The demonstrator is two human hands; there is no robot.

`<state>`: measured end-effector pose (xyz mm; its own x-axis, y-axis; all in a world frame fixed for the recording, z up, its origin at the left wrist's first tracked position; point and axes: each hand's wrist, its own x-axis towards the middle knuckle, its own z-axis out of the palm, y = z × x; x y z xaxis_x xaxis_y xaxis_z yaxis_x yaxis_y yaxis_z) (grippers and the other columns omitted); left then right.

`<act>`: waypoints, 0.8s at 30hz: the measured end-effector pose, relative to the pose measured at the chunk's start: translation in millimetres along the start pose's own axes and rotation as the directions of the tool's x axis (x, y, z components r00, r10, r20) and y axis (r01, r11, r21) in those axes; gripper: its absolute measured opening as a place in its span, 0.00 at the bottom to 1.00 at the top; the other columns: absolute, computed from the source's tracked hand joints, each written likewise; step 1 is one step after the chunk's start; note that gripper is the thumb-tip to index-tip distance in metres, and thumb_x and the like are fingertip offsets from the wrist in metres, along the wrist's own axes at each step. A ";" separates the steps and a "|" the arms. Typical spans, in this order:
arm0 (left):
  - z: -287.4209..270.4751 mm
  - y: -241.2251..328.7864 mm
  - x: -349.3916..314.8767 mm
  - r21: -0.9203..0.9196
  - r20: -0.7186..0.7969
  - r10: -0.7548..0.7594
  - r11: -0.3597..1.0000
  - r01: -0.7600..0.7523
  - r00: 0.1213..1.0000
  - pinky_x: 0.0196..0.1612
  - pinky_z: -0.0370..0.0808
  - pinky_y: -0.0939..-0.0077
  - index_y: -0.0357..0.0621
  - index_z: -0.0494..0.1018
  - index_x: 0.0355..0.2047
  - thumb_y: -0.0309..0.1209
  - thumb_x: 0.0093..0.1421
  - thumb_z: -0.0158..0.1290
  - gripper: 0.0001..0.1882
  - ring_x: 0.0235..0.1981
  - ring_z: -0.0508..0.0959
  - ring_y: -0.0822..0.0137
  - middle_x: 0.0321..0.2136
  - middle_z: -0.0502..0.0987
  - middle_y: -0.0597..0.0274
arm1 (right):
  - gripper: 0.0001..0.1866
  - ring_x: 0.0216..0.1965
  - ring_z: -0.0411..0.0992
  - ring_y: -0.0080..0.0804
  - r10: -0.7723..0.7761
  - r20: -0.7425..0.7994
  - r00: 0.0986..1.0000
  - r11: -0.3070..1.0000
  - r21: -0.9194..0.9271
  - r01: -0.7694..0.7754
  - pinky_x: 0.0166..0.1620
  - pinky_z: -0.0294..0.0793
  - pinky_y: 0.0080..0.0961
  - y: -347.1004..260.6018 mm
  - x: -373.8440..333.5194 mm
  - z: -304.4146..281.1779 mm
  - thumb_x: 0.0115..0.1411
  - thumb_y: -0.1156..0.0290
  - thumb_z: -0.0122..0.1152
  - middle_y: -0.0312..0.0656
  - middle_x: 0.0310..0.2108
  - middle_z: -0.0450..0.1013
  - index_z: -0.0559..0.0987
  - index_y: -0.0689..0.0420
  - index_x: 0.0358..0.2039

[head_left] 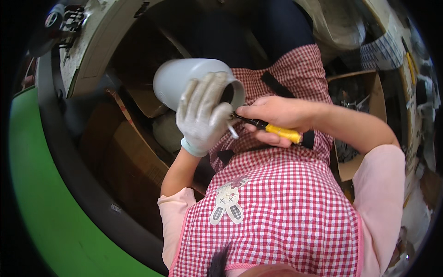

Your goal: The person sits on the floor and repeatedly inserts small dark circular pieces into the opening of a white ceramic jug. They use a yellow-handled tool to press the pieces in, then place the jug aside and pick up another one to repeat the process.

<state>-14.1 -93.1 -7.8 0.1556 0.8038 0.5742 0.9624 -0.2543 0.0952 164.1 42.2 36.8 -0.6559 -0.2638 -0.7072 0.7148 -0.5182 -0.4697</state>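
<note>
Red-and-white checked apron point(286, 203) nearest; white-gloved left hand point(202, 111) over grey hollow cylinder point(174, 79), grip unclear; bare right hand point(282, 115), fingers clamped on slim yellow-and-black tool point(283, 133).

One gloved left hand point(203, 113), one bare right hand point(279, 117) — that's two; one grey cylinder point(173, 83) under the left, one yellow-handled tool point(284, 134) in the right — one rabbit patch point(227, 201) below both.

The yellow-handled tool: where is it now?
In the head view, the yellow-handled tool is just right of centre in the right hand, its dark end pointing left toward the gloved left hand at the open end of the grey cylinder.
</note>
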 end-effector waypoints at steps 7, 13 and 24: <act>-31.3 -65.0 -6.6 -0.016 -0.466 -0.304 0.942 0.336 0.831 0.60 0.74 0.50 0.39 0.71 0.60 0.50 0.40 0.79 0.50 0.54 0.80 0.48 0.55 0.80 0.52 | 0.20 0.12 0.60 0.14 -0.681 -0.459 0.571 0.718 -0.267 0.642 0.16 0.59 0.13 18.0 -77.4 -151.7 0.76 0.55 0.47 0.28 0.18 0.65 0.79 0.58 0.49; -43.5 -98.3 2.7 0.037 -0.492 -0.135 0.984 0.176 0.860 0.54 0.76 0.52 0.45 0.73 0.55 0.44 0.39 0.81 0.45 0.51 0.80 0.43 0.54 0.78 0.44 | 0.26 0.50 0.76 0.54 -0.927 -0.244 -0.284 0.372 -0.504 -0.780 0.51 0.73 0.45 35.1 -295.1 -502.3 0.75 0.53 0.41 0.51 0.46 0.79 0.75 0.58 0.61; -90.0 -91.2 16.0 -0.191 -0.643 -0.647 0.654 0.732 0.410 0.48 0.77 0.66 0.31 0.76 0.34 0.35 0.71 0.54 0.16 0.41 0.78 0.63 0.46 0.82 0.48 | 0.15 0.49 0.76 0.44 -0.975 -0.030 -0.219 0.212 -0.399 -0.892 0.53 0.74 0.40 -13.9 -223.0 -360.6 0.71 0.59 0.55 0.45 0.46 0.79 0.81 0.53 0.51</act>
<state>-119.5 -105.4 65.9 -0.7021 0.1481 0.6965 0.7005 0.3195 0.6381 387.9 401.6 10.5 -0.5465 0.5874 0.5969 0.8336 0.4498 0.3206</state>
